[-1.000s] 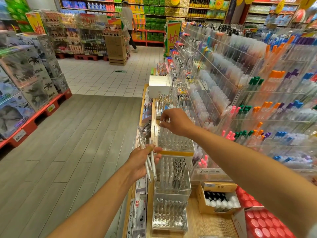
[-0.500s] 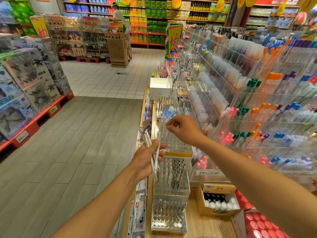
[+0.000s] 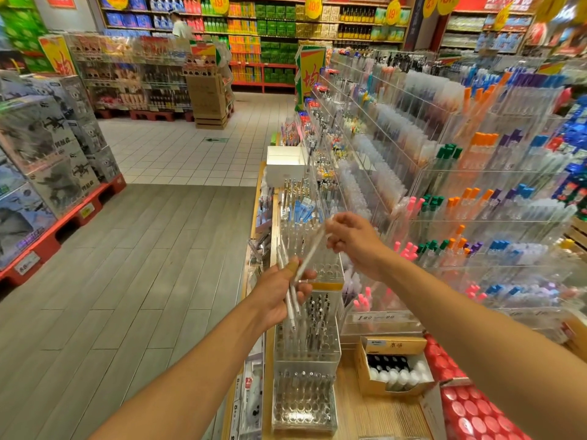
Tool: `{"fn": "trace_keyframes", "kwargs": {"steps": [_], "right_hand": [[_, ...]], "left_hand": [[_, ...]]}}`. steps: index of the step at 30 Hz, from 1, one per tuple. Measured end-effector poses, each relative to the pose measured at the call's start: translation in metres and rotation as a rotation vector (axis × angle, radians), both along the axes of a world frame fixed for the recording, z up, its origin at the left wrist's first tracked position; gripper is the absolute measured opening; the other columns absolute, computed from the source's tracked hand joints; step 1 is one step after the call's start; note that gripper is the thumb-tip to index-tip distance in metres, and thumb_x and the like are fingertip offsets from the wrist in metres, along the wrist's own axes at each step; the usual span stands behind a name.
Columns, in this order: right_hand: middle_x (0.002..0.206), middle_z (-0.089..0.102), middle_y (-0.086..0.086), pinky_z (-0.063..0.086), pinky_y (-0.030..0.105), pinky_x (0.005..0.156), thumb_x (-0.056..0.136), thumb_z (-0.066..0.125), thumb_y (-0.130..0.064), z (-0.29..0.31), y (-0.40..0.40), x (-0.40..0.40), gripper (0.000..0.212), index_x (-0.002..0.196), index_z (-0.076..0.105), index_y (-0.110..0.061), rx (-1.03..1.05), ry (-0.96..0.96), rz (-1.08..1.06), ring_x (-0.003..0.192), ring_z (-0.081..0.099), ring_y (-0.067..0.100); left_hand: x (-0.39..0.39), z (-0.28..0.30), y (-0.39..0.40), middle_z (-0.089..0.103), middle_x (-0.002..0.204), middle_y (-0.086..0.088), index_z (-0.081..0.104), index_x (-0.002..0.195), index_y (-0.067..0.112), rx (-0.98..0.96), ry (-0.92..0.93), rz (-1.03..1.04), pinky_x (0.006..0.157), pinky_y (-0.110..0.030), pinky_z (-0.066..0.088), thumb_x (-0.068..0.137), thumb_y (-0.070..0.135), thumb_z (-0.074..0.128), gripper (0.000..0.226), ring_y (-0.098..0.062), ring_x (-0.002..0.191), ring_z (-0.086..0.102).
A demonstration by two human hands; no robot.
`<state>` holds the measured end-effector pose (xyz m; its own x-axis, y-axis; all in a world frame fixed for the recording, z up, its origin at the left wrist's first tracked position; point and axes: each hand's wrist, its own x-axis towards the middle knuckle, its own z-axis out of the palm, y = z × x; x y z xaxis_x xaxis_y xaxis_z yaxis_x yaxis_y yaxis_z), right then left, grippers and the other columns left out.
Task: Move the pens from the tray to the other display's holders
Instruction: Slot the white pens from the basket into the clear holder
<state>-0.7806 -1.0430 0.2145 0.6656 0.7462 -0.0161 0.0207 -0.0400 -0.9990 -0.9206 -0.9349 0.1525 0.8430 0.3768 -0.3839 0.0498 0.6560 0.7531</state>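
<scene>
My left hand [image 3: 279, 293] grips a small bundle of white pens [image 3: 290, 308] over the tiered clear pen holder display [image 3: 328, 271]. My right hand [image 3: 352, 239] pinches the upper end of one white pen [image 3: 309, 254] that slants down into the left hand's bundle. Both hands hover above the display's upper tier of round holes. The middle tier [image 3: 313, 331] holds several dark-tipped pens, and the lowest tier [image 3: 301, 404] holds several clear ones.
A tall acrylic rack of coloured pens [image 3: 460, 198] fills the right side. A cardboard box of black and white bottles [image 3: 392, 369] sits on the wooden shelf [image 3: 374, 417]. An open aisle floor [image 3: 143, 265] lies left, with boxed goods on red pallets [image 3: 47, 147].
My right hand left the display's top holder, moved right and up, and took hold of a pen from the left hand's bundle. The left hand rose slightly.
</scene>
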Motion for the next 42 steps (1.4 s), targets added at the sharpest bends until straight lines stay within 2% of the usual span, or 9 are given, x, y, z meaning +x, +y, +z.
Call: {"fn": "trace_keyframes", "kwargs": {"steps": [5, 10, 16, 20, 24, 29, 34, 39, 42], "right_hand": [[0.075, 0.061, 0.008, 0.051, 0.039, 0.062, 0.1, 0.049, -0.019, 0.0, -0.01, 0.022, 0.008, 0.094, 0.045, -0.017, -0.054, -0.585, -0.272, 0.066, 0.062, 0.023], [0.079, 0.061, 0.008, 0.044, 0.034, 0.06, 0.1, 0.048, -0.022, -0.017, -0.014, 0.03, 0.009, 0.098, 0.042, -0.016, -0.185, -0.826, -0.249, 0.072, 0.061, 0.028], [0.072, 0.056, -0.005, 0.039, 0.029, 0.054, 0.099, 0.052, -0.022, -0.027, -0.014, 0.031, 0.011, 0.096, 0.041, -0.018, -0.241, -0.894, -0.16, 0.064, 0.057, 0.013], [0.072, 0.052, -0.01, 0.044, 0.034, 0.058, 0.096, 0.056, -0.02, -0.04, -0.016, 0.03, 0.012, 0.099, 0.046, -0.015, -0.262, -0.889, -0.131, 0.062, 0.052, 0.009], [0.075, 0.054, -0.011, 0.041, 0.019, 0.056, 0.095, 0.058, -0.023, -0.049, -0.019, 0.03, 0.013, 0.101, 0.05, -0.015, -0.258, -0.849, -0.136, 0.062, 0.052, 0.001], [0.079, 0.057, -0.014, 0.043, 0.019, 0.06, 0.095, 0.059, -0.025, -0.042, -0.019, 0.032, 0.016, 0.105, 0.053, -0.014, -0.293, -0.814, -0.11, 0.068, 0.055, -0.001], [0.086, 0.067, -0.006, 0.056, 0.036, 0.069, 0.094, 0.061, -0.029, -0.031, -0.02, 0.034, 0.021, 0.108, 0.051, -0.017, -0.397, -0.839, -0.046, 0.073, 0.064, 0.012], [0.08, 0.059, -0.004, 0.043, 0.023, 0.063, 0.086, 0.072, -0.028, -0.028, -0.03, 0.032, 0.025, 0.096, 0.052, -0.016, -0.3, -0.787, -0.174, 0.07, 0.054, 0.008], [0.082, 0.063, -0.005, 0.046, 0.022, 0.063, 0.087, 0.069, -0.034, -0.022, -0.033, 0.022, 0.018, 0.092, 0.061, -0.019, -0.281, -0.644, -0.011, 0.07, 0.057, 0.006]], "left_hand": [[-0.001, -0.01, 0.003, 0.065, 0.064, -0.007, 0.052, 0.113, 0.006, 0.021, 0.081, 0.003, 0.036, -0.019, 0.034, 0.102, 0.027, 0.051, 0.024, -0.011, 0.04, 0.045], [0.0, -0.008, 0.004, 0.07, 0.071, -0.011, 0.045, 0.113, 0.009, 0.023, 0.078, -0.016, 0.036, -0.02, 0.036, 0.104, 0.023, 0.05, 0.018, -0.013, 0.044, 0.047], [0.001, -0.005, 0.001, 0.071, 0.076, -0.011, 0.052, 0.121, 0.006, 0.032, 0.068, -0.02, 0.039, -0.021, 0.042, 0.103, 0.017, 0.051, 0.021, -0.016, 0.052, 0.052], [0.002, -0.006, 0.0, 0.07, 0.075, -0.008, 0.057, 0.121, 0.005, 0.051, 0.058, -0.022, 0.04, -0.021, 0.043, 0.103, 0.016, 0.051, 0.022, -0.014, 0.053, 0.053], [0.003, -0.006, -0.002, 0.07, 0.077, -0.006, 0.062, 0.118, 0.008, 0.071, 0.036, -0.04, 0.041, -0.02, 0.044, 0.103, 0.017, 0.051, 0.021, -0.013, 0.053, 0.053], [0.006, -0.005, -0.008, 0.07, 0.076, -0.006, 0.064, 0.121, 0.009, 0.094, 0.017, -0.04, 0.042, -0.02, 0.045, 0.102, 0.017, 0.053, 0.024, -0.012, 0.053, 0.053], [0.007, -0.001, -0.013, 0.071, 0.076, -0.005, 0.065, 0.12, 0.01, 0.103, 0.02, -0.033, 0.043, -0.02, 0.045, 0.102, 0.017, 0.052, 0.023, -0.011, 0.053, 0.054], [0.008, 0.003, -0.014, 0.075, 0.089, -0.007, 0.063, 0.122, 0.01, 0.159, 0.02, -0.073, 0.045, -0.02, 0.045, 0.103, 0.02, 0.051, 0.024, -0.01, 0.055, 0.055], [0.009, 0.005, -0.018, 0.076, 0.099, -0.011, 0.059, 0.12, 0.006, 0.213, 0.014, -0.101, 0.048, -0.021, 0.044, 0.103, 0.021, 0.052, 0.024, -0.011, 0.056, 0.054]]}}
